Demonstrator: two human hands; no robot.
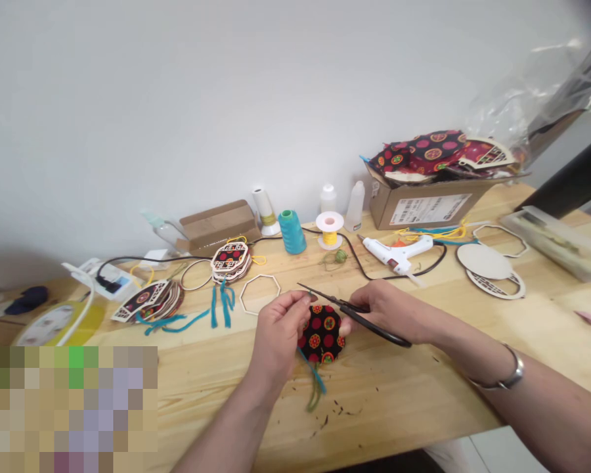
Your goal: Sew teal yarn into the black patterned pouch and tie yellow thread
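My left hand (282,332) pinches the left edge of a round piece covered in black fabric with red and yellow flower patterns (320,336). From its lower side hang a teal ribbon (315,373) and a green cord loop (314,398). In my right hand (391,310) is a pair of black-handled scissors (350,307), its blades pointing left above the piece's top edge, close to my left fingertips. Whether the blades touch the fabric I cannot tell. Small dark scraps (326,420) lie on the wooden table below.
Behind my hands are an octagonal wooden frame (260,294), a teal thread cone (292,233), a yellow thread spool (329,231) and a white glue gun (396,253) with a black cable. A cardboard box (428,202) of fabric pieces stands back right. Stacked ornaments (231,261) sit left.
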